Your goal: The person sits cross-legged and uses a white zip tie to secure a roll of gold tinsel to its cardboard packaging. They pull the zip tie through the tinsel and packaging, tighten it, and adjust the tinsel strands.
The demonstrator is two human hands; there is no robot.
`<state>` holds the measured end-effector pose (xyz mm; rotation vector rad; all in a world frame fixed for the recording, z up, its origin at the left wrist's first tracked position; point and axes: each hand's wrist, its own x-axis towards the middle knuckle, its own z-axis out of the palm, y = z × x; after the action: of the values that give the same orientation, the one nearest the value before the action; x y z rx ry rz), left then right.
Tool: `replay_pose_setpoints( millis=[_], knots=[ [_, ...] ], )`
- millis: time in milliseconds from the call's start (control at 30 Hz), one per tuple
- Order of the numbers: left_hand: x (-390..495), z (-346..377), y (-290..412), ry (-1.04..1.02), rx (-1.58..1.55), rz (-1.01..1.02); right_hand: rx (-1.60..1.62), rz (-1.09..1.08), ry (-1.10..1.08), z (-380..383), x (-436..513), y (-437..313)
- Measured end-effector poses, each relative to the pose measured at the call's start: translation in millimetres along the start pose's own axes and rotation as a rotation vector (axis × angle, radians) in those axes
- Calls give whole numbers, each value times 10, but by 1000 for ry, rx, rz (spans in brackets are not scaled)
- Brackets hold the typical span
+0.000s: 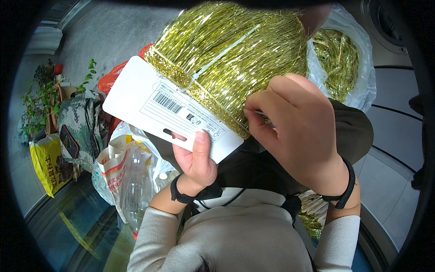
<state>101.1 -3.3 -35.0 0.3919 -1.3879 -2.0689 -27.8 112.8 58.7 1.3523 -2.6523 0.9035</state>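
My left hand (195,158) grips the lower edge of a white cardboard tag (132,91), thumb on its printed face. The tag bears a barcode and has a slot near that edge. Along its upper edge runs a gold glitter band (170,69), from which a thick bundle of gold tinsel strands (234,51) spreads away from me. A pale plastic tie (224,54) crosses the strands and loops at the band. At the band's right end, my right hand (295,125) pinches thumb to forefinger against the tinsel edge; whether strands are caught between them cannot be made out.
A clear plastic bag (365,74) of gold tinsel stands at right, near a front-loading washing machine (390,85). On the left are a large plastic bottle (136,183), a folded newspaper (114,166), a camouflage cloth (81,119) with a phone (69,142), and potted plants (44,91).
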Motion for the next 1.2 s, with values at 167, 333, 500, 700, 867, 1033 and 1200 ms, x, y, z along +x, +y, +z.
replay_pose_setpoints(
  millis=[167, 333, 500, 700, 867, 1033, 1200],
  knots=[
    [0, 10, -15, 8, 22, 5, 61, 7, -10, 16, -1, -18],
    [-6, -9, -29, 7, 8, -8, 79, 0, -16, 27, 5, -18],
    [-9, -37, -26, -27, 59, -11, 38, -3, 19, 21, 5, 11],
    [-9, -32, -39, -25, 41, -1, 41, 24, 26, 15, -3, 8],
    [-10, -35, -24, -34, 40, -3, 68, 17, 5, 22, 0, -9],
    [-1, -33, -27, -38, 20, -1, 30, 27, -21, -22, -9, 9],
    [-3, -21, -28, -32, 8, 1, 60, 16, -20, -6, -9, -2]
  ],
)
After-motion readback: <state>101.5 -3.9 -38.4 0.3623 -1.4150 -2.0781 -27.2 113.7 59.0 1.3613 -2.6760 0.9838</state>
